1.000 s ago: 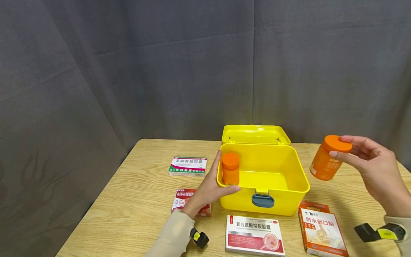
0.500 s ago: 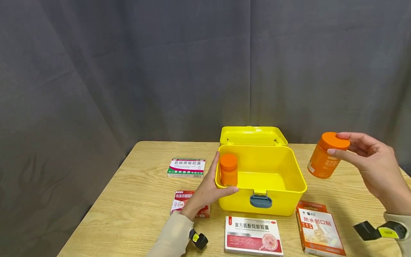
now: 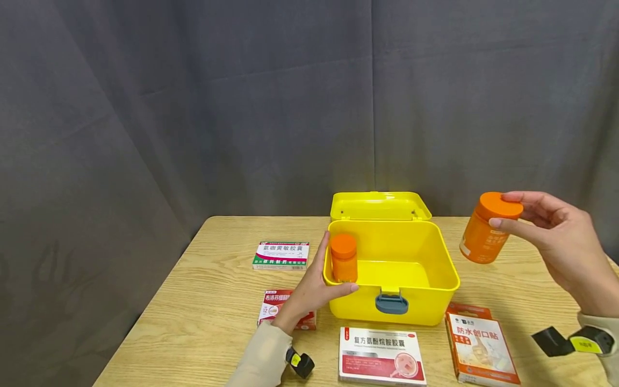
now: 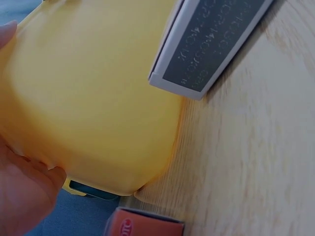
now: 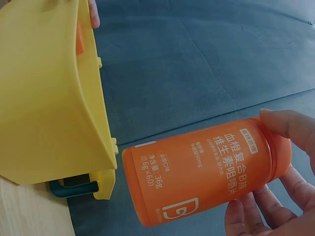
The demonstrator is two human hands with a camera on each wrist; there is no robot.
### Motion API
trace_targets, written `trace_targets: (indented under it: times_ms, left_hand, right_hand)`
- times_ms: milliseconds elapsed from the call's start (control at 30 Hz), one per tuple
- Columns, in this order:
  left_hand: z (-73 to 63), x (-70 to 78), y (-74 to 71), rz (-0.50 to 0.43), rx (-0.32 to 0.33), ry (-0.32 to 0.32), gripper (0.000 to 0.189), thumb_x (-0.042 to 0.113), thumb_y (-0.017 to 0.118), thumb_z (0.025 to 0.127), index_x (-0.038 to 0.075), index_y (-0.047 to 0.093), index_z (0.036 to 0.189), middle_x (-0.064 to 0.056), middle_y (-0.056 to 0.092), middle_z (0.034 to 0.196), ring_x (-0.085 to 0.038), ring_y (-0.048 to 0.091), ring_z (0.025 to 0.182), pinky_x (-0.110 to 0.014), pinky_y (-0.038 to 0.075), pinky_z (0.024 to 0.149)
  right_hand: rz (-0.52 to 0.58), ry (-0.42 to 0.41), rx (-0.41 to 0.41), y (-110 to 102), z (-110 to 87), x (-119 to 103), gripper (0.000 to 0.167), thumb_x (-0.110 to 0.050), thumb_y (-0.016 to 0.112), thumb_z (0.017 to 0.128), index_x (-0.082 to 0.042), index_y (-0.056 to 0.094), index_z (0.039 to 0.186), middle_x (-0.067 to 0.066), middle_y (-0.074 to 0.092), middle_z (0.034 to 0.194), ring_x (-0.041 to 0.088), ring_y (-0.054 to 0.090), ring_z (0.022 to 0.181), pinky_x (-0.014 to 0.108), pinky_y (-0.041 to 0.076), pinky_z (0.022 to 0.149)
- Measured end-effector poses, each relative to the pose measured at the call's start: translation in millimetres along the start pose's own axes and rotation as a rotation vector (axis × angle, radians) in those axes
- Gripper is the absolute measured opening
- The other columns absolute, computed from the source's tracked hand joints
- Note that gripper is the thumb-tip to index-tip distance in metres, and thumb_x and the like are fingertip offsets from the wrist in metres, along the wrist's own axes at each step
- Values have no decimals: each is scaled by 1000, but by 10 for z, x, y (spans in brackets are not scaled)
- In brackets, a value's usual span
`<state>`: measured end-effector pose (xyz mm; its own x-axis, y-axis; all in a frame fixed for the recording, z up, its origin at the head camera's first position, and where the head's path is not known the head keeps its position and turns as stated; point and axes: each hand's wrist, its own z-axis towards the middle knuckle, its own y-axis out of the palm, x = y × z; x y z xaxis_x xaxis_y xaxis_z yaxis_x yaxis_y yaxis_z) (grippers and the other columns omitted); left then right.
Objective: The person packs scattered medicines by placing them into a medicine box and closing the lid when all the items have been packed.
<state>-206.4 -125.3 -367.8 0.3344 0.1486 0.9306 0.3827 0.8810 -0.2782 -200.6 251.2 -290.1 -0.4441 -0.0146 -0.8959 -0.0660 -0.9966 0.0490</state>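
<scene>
In the head view, a yellow box [image 3: 401,309] stands on the table with its lid [image 3: 382,207] folded back. An orange pill bottle [image 3: 344,264] stands upright in its left front corner. My left hand [image 3: 309,287] rests spread around that corner, thumb along the front rim and fingers against the left wall. To the right of the box, my right hand [image 3: 563,234] holds a second orange bottle [image 3: 485,239] by its cap, thumb against fingers. That bottle hangs tilted above the table; its printed label faces the right wrist camera.
A white-and-green medicine box [image 3: 280,255] lies left, with a red-and-white box [image 3: 304,321] nearer, partly covered by my left arm. In front of the yellow box lies another red-and-white carton [image 3: 381,355]. An orange-edged plaster box [image 3: 481,344] lies front right. Grey cloth [image 3: 290,107] hangs behind the table.
My right hand has lifted the held bottle slightly. The head view has shifted a little. My left hand keeps its place on the yellow box.
</scene>
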Motion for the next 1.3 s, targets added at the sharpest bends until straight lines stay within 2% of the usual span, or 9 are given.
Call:
trace_targets:
  times_ms: [200,333,433,600,667,967,1300]
  left_hand:
    - [-8,29,11,37,28,-10,107,22,74,84,13,-4,156,-9,13,160,-28,31,138,-51,26,111]
    - [-13,5,6,44,25,-7,107,20,73,84,14,-5,156,-9,12,160,-27,30,139,-51,26,111]
    - [11,-103,-4,38,21,0,109,21,74,83,16,-7,156,-7,11,160,-27,31,139,-51,27,110]
    - [78,-331,-22,45,31,1,110,27,76,82,27,-5,156,0,10,161,-22,29,139,-51,25,111]
    - [89,-364,-26,57,38,-8,109,29,76,82,29,-4,156,2,10,161,-20,27,140,-51,23,112]
    - [109,-358,-6,92,57,-18,107,37,75,82,29,-2,157,4,9,161,-19,21,143,-57,19,111]
    - [88,-371,-20,85,59,-27,108,40,76,81,30,-1,156,7,9,160,-19,21,142,-56,19,112]
  right_hand:
    - [-47,9,-9,51,15,-64,42,13,72,79,-1,64,118,-3,68,106,8,63,89,11,49,76]
    - [-29,20,-25,95,22,-83,42,15,70,80,-3,65,118,-4,68,107,8,63,90,11,49,76]
    - [-11,15,-41,133,40,-97,43,17,69,80,-2,65,118,-3,69,106,10,63,89,12,50,75]
    - [-101,7,-62,196,72,-117,42,11,71,81,-2,64,120,-3,68,106,11,61,91,12,50,75]
    - [-119,12,-70,219,82,-129,42,10,72,82,-2,64,121,-3,67,107,11,60,91,13,50,74]
    - [-180,14,-98,321,114,-187,41,7,73,82,-2,63,121,-3,66,109,13,60,91,15,51,73]
    - [-251,24,-159,472,132,-235,41,2,72,85,-2,61,123,0,62,114,17,57,96,17,51,76]
